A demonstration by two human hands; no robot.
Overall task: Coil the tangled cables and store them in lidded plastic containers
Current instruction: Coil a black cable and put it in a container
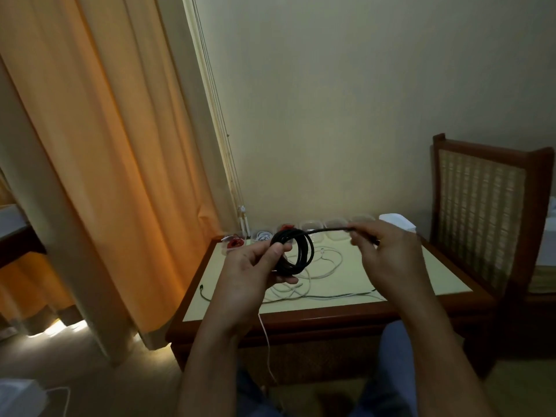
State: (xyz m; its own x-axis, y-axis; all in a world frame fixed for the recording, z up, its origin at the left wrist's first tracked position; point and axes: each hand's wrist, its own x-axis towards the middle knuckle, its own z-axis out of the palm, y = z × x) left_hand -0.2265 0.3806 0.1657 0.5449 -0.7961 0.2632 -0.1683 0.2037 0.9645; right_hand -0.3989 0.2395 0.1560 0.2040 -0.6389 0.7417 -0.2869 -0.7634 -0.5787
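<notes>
Black cable (296,251), coiled into loops, is gripped between thumb and curled fingers of the left hand (255,272) above the bench (445,275); the right hand (388,251) pinches its loose end, stretched taut.

- The tabletop (436,275) in front of me is pale cream, set in a reddish-brown wooden frame.
- A loose tangle of white cables (304,285) lies around its middle, partly hidden from me.
- One white strand (264,329) runs off the near edge and hangs down toward the floor.
- A thin black cable (331,296) lies along the near edge, its plug end close to the left side.
- Clear plastic containers (337,228) stand in a row along the far edge. Those on the left hold red or white cable; those on the right look empty.
- A white stack (397,221) sits at the far right corner, too blurred to name.
</notes>
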